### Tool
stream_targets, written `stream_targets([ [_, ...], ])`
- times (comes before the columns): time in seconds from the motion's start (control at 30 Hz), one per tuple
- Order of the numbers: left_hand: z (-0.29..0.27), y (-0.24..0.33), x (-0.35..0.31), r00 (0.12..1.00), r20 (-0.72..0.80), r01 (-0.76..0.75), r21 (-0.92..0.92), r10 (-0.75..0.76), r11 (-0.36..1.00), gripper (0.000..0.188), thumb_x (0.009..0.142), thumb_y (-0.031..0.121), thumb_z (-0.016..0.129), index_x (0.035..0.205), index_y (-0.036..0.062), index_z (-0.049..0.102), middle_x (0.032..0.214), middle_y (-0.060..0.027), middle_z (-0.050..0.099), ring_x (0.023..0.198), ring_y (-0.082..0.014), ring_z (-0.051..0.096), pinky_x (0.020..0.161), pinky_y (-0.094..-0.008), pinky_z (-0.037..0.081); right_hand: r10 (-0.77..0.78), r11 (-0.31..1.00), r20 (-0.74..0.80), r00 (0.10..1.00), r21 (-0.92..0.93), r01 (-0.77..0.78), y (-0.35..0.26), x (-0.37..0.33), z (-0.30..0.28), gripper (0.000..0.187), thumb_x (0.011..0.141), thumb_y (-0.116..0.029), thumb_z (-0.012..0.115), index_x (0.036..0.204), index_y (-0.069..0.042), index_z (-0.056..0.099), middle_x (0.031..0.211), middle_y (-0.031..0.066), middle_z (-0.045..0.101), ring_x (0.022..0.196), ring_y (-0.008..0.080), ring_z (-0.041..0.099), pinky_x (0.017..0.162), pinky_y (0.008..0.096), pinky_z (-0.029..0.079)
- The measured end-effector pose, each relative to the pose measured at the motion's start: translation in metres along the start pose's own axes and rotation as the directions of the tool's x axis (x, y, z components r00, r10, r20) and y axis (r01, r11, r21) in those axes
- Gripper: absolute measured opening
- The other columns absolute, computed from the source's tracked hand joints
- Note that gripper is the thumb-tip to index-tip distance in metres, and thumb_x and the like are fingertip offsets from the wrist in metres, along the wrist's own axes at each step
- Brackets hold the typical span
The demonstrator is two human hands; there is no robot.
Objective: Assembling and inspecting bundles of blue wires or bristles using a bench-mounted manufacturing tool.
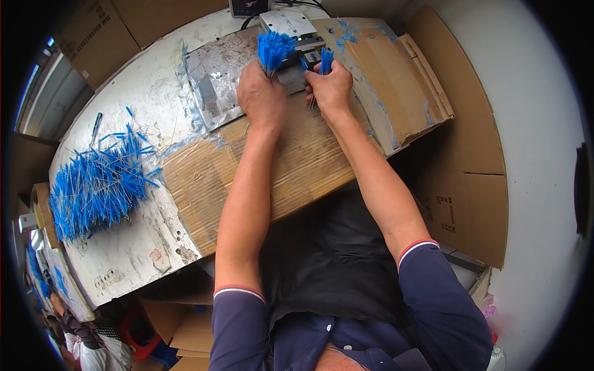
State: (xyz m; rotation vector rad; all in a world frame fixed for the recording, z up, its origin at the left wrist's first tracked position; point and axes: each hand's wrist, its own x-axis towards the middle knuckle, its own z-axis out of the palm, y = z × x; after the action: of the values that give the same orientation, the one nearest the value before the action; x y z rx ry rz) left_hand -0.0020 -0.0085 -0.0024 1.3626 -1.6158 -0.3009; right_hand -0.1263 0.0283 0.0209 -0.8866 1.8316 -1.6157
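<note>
My left hand (261,96) is closed around a thick bunch of thin metal wires with blue sleeved ends (274,51), the blue ends pointing up and away from me. My right hand (335,88) pinches a smaller bunch of the same blue-ended wires (327,60); bare wire ends stick out below its fingers. Both hands are close to a small metal bench machine (307,44) at the far side of the table. Its working part is partly hidden behind the hands and wires.
A large heap of blue-ended wires (102,185) lies on the white worktable (127,256) at the left. Worn cardboard (204,179) covers the near edge, beside a metal plate (216,68). A taped cardboard box (396,80) stands at the right. Another person's hand (57,304) shows at the lower left.
</note>
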Motion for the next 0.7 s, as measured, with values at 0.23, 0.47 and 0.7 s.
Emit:
stream_targets([
  [0.23, 0.0, 0.0, 0.002, 0.993, -0.079, -0.09, -0.011, 0.089, 0.996, 0.018, 0.081, 0.009, 0.075, 0.092, 0.0047, 0.06, 0.093, -0.0175, 0.067, 0.089, -0.0405, 0.064, 0.077, -0.0517, 0.048, 0.02, 1.0, -0.034, 0.999, -0.014, -0.021, -0.007, -0.001, 0.004, 0.018, 0.08, 0.0, 0.074, 0.09, 0.003, 0.06, 0.071, 0.0113, 0.066, 0.051, 0.0189, 0.066, 0.041, 0.0321, 0.053],
  [0.47, -0.002, 0.003, 0.0, 0.993, 0.121, 0.016, -0.049, -0.01, 0.999, 0.022, 0.092, 0.027, 0.071, 0.101, 0.0067, 0.065, 0.086, -0.0204, 0.071, 0.084, -0.0434, 0.069, 0.073, -0.0516, 0.051, 0.066, 0.933, 0.211, 0.975, 0.333, -0.135, 0.003, -0.004, -0.015, 0.011, 0.092, -0.004, 0.065, 0.098, 0.004, 0.061, 0.082, 0.0124, 0.069, 0.063, 0.017, 0.068, 0.05, 0.0286, 0.057],
  [0.7, -0.004, 0.005, 0.0, 0.993, 0.12, 0.004, -0.062, 0.004, 0.998, 0.021, 0.091, 0.025, 0.072, 0.099, 0.0065, 0.066, 0.087, -0.0207, 0.071, 0.084, -0.0436, 0.069, 0.073, -0.0515, 0.051, -0.011, 0.894, 0.256, 0.967, 0.435, -0.105, 0.012, -0.006, -0.022, 0.016, 0.094, -0.004, 0.063, 0.107, 0.007, 0.06, 0.09, 0.018, 0.072, 0.066, 0.0187, 0.07, 0.052, 0.0286, 0.059],
])
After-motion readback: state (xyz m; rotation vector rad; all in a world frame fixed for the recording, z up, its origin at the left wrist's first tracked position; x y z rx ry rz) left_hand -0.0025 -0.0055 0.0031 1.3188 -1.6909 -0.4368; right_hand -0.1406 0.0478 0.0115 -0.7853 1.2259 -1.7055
